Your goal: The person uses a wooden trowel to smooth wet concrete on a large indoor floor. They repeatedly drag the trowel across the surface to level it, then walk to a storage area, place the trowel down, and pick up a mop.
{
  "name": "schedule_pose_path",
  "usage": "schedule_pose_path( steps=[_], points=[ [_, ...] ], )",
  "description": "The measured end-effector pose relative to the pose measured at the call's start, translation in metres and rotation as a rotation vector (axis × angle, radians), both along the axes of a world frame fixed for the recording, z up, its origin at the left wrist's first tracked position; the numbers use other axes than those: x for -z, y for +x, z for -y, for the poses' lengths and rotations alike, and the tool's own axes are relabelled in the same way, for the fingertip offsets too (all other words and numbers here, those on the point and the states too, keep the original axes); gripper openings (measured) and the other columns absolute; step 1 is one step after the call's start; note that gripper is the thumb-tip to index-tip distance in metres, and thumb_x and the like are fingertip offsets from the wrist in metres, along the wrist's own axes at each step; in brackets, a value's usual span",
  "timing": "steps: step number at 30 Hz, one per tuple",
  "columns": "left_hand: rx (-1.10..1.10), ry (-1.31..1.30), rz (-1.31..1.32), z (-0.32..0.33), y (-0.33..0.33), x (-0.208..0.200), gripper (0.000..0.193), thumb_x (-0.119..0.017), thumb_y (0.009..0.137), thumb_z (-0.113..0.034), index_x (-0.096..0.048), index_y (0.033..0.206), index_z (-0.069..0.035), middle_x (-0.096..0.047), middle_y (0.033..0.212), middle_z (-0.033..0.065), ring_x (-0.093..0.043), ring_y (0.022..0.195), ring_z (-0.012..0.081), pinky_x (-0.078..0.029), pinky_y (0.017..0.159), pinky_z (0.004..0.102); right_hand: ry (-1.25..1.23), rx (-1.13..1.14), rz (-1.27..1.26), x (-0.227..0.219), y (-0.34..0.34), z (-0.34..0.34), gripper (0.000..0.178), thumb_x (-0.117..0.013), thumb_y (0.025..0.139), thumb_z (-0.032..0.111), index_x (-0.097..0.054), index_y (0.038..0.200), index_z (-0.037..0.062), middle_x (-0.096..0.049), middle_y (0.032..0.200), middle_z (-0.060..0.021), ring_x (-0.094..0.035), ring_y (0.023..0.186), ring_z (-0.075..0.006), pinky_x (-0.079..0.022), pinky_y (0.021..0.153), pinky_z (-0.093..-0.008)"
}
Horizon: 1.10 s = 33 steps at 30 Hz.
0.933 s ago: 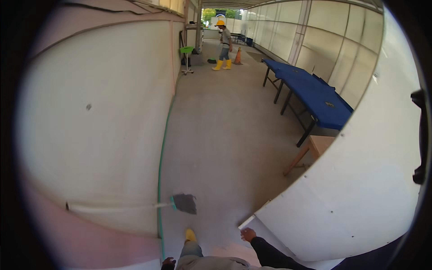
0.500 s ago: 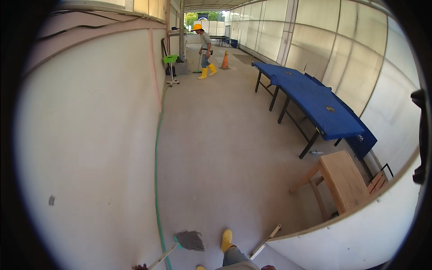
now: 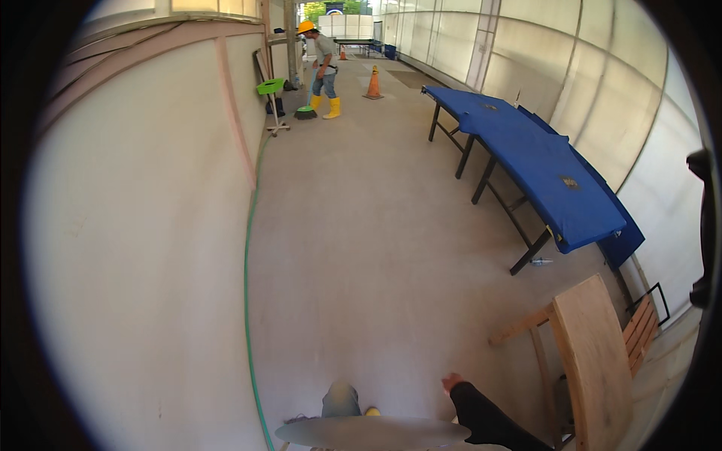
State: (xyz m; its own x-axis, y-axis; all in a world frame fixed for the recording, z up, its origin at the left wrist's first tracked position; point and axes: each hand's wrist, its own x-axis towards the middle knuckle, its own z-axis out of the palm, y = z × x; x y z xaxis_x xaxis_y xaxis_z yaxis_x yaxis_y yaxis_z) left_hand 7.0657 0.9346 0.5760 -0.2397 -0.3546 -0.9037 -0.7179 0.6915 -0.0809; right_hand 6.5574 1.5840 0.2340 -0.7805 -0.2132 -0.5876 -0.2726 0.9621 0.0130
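Observation:
Only my right hand [image 3: 452,383] shows, at the end of a black sleeve near the lower edge and over bare concrete floor [image 3: 391,248]. It is small in the picture and its fingers cannot be made out; nothing is visibly in it. A flat grey oval thing [image 3: 372,433] lies across the bottom edge just left of the sleeve. Above it are my knee in jeans [image 3: 341,398] and a yellow boot tip [image 3: 371,411]. My left hand is out of the picture.
A white wall [image 3: 143,225] runs along the left with a green hose [image 3: 246,301] at its foot. Blue tables [image 3: 538,161] stand on the right, a wooden bench [image 3: 594,353] at lower right. Far off, a person in a yellow helmet [image 3: 323,64] stands by an orange cone [image 3: 373,83].
The view has swung away from the white panels toward the corridor. The long-handled tool with a grey head is no longer seen. The wooden bench has come into view.

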Motion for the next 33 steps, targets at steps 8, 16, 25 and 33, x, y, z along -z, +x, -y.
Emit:
schedule_pose_path(
  steps=[8, 16, 25, 33],
  points=[
    [0.07, 0.143, 0.151, 0.094, -0.218, -0.057, 0.062, -0.074, 0.083, -0.034, -0.052, 0.13, -0.001, -0.067, 0.099, 0.0156, -0.064, 0.077, 0.0277, -0.05, 0.066, 0.0479, -0.729, 0.319, 0.119, -0.078, -0.209, 0.223, 0.025, -0.06, 0.088, 0.033, -0.071, 0.097, 0.0127, -0.071, 0.104, -0.0155, -0.066, 0.101, -0.0379, -0.053, 0.088, -0.0452],
    [0.09, 0.135, -0.038, 0.238, -0.41, -0.087, 0.071, -0.084, 0.076, -0.039, -0.051, 0.124, 0.001, -0.064, 0.077, 0.0121, -0.054, 0.052, 0.021, -0.046, 0.045, 0.0399, -0.528, 0.292, 0.202, -0.07, -0.266, 0.259, 0.027, -0.06, 0.087, 0.038, -0.075, 0.093, 0.0159, -0.072, 0.104, -0.0132, -0.065, 0.106, -0.0359, -0.051, 0.092, -0.0464],
    [-0.914, 0.591, 0.029, 0.255, -0.675, -0.003, 0.031, -0.074, 0.088, -0.028, -0.051, 0.103, -0.013, -0.045, 0.069, 0.003, -0.044, 0.052, 0.0159, -0.039, 0.048, 0.0345, -0.595, 1.037, 0.764, 0.013, -0.285, 0.194, 0.022, -0.048, 0.097, 0.021, -0.065, 0.093, 0.0083, -0.067, 0.08, -0.0101, -0.067, 0.065, -0.0215, -0.057, 0.06, -0.039],
    [-0.797, 0.488, -0.378, 0.168, -0.966, 0.011, 0.031, -0.076, 0.081, -0.002, -0.049, 0.095, -0.006, -0.051, 0.065, 0.0039, -0.051, 0.051, 0.0143, -0.04, 0.041, 0.0332, -0.088, 0.323, 0.763, 0.027, -0.498, 0.217, 0.021, -0.053, 0.094, 0.024, -0.068, 0.105, 0.0126, -0.072, 0.09, -0.0098, -0.07, 0.08, -0.0247, -0.057, 0.065, -0.0401]
  ],
)
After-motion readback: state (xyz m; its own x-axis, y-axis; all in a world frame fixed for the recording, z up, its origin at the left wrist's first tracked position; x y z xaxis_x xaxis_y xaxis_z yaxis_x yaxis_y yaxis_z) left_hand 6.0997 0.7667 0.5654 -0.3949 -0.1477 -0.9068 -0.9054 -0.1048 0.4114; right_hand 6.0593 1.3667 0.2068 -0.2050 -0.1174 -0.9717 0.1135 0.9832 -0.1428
